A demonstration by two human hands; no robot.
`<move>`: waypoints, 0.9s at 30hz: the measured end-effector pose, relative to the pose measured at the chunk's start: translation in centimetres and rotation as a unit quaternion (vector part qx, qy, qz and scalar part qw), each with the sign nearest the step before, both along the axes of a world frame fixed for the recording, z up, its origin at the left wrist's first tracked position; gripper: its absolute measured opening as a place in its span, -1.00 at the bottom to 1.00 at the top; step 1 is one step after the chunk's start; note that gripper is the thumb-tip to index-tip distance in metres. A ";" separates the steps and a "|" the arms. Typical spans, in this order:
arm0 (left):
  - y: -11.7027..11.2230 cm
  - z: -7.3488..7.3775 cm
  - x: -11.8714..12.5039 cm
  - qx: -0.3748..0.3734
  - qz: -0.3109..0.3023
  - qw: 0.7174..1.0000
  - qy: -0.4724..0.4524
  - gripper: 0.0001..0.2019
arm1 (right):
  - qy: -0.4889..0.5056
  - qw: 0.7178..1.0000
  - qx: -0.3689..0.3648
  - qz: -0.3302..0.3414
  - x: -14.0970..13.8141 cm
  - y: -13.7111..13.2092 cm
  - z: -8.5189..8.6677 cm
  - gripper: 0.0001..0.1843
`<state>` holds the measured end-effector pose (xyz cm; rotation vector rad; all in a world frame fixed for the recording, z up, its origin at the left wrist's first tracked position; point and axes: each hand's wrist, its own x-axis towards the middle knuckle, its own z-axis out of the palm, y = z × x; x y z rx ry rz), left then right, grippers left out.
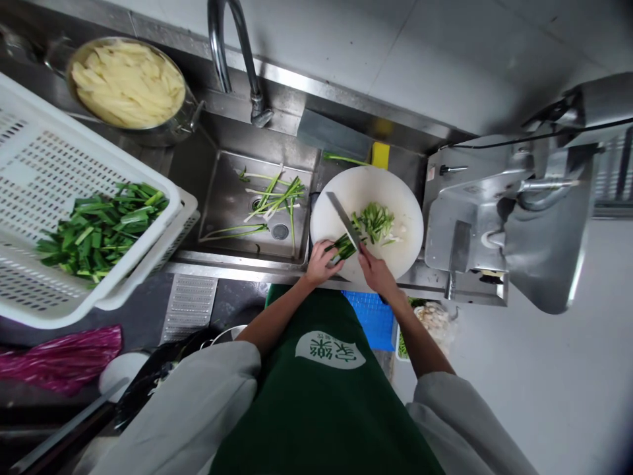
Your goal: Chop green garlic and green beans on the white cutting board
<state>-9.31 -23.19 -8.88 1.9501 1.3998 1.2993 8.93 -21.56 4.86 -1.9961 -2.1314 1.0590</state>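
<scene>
A round white cutting board [403,247] stands beside the sink. My right hand [378,269] is closed on the handle of a kitchen knife [345,218], whose blade crosses the board at a slant. Left of the blade, my left hand [322,264] grips a bundle of green leafy stalks [342,248], which look like garlic greens, with its cut end against the knife. Chopped pale green pieces [376,221] lie in a heap on the board, to the right of the blade.
Loose stalks [277,198] lie in the steel sink [210,204] under a tap [257,99]. At left, a white basket [99,155] holds cut greens; behind it stands a pot of peeled pale strips [128,82]. A slicing machine [494,204], with a cleaver [459,247] on it, borders the board's right.
</scene>
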 end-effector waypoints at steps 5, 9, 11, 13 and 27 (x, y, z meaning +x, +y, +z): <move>-0.6 -2.6 -0.2 0.011 -0.031 0.999 0.021 -0.82 | -0.136 0.986 -0.043 0.089 -3.7 -5.7 -0.4 -0.32; -0.5 -3.8 -0.1 -0.015 -0.074 0.997 0.032 -0.84 | -0.160 0.982 -0.060 0.085 -4.7 -6.6 -1.6 -0.30; -0.4 -3.5 0.0 -0.025 -0.077 0.996 0.028 -0.84 | -0.146 0.985 -0.052 0.074 -4.7 -5.6 -2.1 -0.31; -0.2 -2.7 0.0 -0.032 -0.080 0.996 0.025 -0.81 | -0.098 0.993 -0.036 0.052 -4.5 -4.0 -2.3 -0.33; 2.0 1.9 1.6 -0.092 0.004 0.994 0.055 -0.67 | 0.165 0.963 -0.023 -0.213 11.0 2.8 3.5 -0.21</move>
